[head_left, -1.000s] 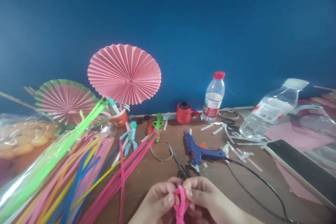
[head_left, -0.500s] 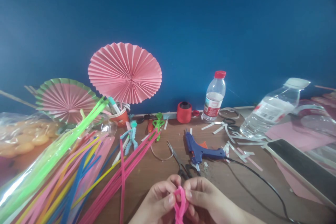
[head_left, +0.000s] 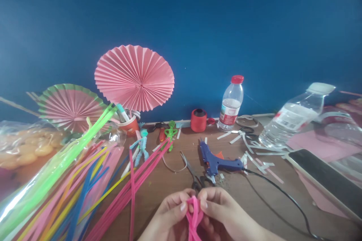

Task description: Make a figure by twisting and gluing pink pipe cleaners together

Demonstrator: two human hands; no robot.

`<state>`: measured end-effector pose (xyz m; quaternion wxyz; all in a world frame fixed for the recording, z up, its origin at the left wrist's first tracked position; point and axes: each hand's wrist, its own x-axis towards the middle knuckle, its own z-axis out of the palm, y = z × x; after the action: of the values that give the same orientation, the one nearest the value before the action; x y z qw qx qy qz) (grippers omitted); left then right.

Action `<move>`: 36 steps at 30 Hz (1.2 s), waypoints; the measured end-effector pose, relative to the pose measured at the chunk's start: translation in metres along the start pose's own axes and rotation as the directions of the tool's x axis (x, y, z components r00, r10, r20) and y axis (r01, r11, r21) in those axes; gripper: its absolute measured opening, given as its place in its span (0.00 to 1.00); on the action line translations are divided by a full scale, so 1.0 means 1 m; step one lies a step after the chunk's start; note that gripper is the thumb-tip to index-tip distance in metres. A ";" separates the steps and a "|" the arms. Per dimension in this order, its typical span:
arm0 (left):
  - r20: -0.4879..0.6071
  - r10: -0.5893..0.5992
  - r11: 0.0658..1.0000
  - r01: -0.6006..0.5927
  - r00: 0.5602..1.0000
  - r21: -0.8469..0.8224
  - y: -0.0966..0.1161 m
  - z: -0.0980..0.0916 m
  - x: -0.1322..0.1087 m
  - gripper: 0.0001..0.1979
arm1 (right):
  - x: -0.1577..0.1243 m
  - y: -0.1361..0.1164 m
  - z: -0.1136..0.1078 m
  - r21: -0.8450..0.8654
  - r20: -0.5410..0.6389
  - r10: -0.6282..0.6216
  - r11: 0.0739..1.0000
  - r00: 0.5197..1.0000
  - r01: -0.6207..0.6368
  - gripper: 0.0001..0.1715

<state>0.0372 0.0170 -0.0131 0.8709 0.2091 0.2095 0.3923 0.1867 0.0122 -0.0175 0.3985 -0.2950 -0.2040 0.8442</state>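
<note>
Blue wall at the back, brown table buried in craft stuff, and nothing on it had shifted from a second earlier. What did change was down at the bottom edge. Our left hand and right hand had crept a touch up and closer together, with the thumb and forefinger of each pinched shut on the pink pipe cleaner between them.

A second before, it was a soft rounded loop poking up between the fingers. Now the loop was squeezed almost out of sight and the two strands crossed just below our fingertips, so we'd say the twist had got tighter, though it didn't look finished.

We held it just above the table, right in front of us, near the scissors and the blue glue gun but touching neither. The bundle of pink stems lay off to the left, untouched.
</note>
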 end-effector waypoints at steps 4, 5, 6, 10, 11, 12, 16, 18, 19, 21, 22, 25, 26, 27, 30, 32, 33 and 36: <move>0.037 -0.007 0.999 0.008 0.999 -0.031 0.001 0.000 0.000 0.05 | -0.003 0.000 0.003 0.047 0.005 -0.021 0.999 1.000 0.021 0.15; 0.039 0.000 1.000 0.002 0.999 -0.028 0.001 0.000 0.000 0.05 | -0.003 -0.001 0.003 0.069 0.020 -0.018 0.998 1.000 0.017 0.14; 0.043 0.001 1.000 0.000 0.999 -0.021 0.002 0.001 0.000 0.05 | -0.004 -0.001 0.002 0.082 0.038 -0.013 0.997 0.999 0.010 0.14; 0.050 -0.022 1.000 0.022 0.999 0.002 0.003 0.000 -0.001 0.05 | -0.004 -0.003 -0.002 0.071 0.105 0.029 0.997 0.994 -0.036 0.12; 0.053 -0.020 1.000 0.020 0.998 0.002 0.002 0.000 -0.001 0.05 | -0.004 -0.003 -0.003 0.071 0.119 0.031 0.997 0.992 -0.040 0.12; 0.063 -0.017 1.000 0.017 0.998 0.000 0.002 -0.001 0.000 0.05 | -0.003 -0.004 -0.004 0.073 0.131 0.030 0.997 0.991 -0.040 0.12; 0.149 0.001 1.000 -0.001 0.989 0.004 0.000 0.001 0.002 0.08 | -0.003 -0.005 -0.005 0.084 0.183 -0.001 0.996 0.983 -0.015 0.12; 0.181 -0.019 1.000 0.014 0.983 0.028 0.002 0.004 0.002 0.09 | -0.003 -0.006 -0.003 0.095 0.204 -0.011 0.995 0.979 -0.008 0.12; 0.191 -0.034 0.999 0.026 0.981 0.045 0.003 0.006 0.002 0.09 | -0.003 -0.007 -0.002 0.101 0.211 -0.010 0.995 0.977 -0.012 0.12; 0.193 -0.057 0.996 0.042 0.980 0.082 0.005 0.009 0.002 0.10 | -0.004 -0.009 -0.001 0.106 0.222 -0.005 0.994 0.975 -0.019 0.13; 0.187 -0.065 0.994 0.047 0.980 0.097 0.006 0.010 0.001 0.10 | -0.004 -0.010 0.000 0.103 0.225 -0.002 0.994 0.974 -0.022 0.14; 0.164 -0.075 0.991 0.056 0.984 0.118 0.006 0.009 0.001 0.11 | -0.006 -0.012 0.001 0.072 0.220 0.010 0.997 0.976 -0.026 0.17; 0.154 -0.077 0.991 0.060 0.985 0.116 0.005 0.008 0.001 0.11 | -0.006 -0.013 0.001 0.052 0.222 0.019 0.998 0.975 -0.031 0.17; 0.143 -0.079 0.991 0.063 0.987 0.114 0.005 0.006 0.001 0.11 | -0.007 -0.013 0.000 0.032 0.224 0.031 0.999 0.974 -0.039 0.17; 0.109 -0.078 0.992 0.066 0.991 0.111 0.003 0.002 0.001 0.11 | -0.007 -0.011 -0.003 0.006 0.217 0.043 0.999 0.975 -0.046 0.17; 0.106 -0.071 0.992 0.059 0.992 0.111 0.002 0.000 0.001 0.10 | -0.006 -0.009 -0.005 0.014 0.208 0.033 0.999 0.977 -0.037 0.17; 0.107 -0.067 0.992 0.056 0.992 0.111 0.002 -0.001 0.002 0.10 | -0.006 -0.008 -0.005 0.014 0.209 0.029 0.999 0.977 -0.033 0.17; 0.093 -0.068 0.994 0.059 0.993 0.096 0.001 -0.002 0.002 0.10 | -0.007 -0.010 -0.004 -0.004 0.212 0.040 0.999 0.976 -0.040 0.18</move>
<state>0.0369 0.0195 -0.0152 0.8814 0.2610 0.1919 0.3436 0.1990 0.0133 -0.0123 0.3571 -0.2072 -0.2394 0.8788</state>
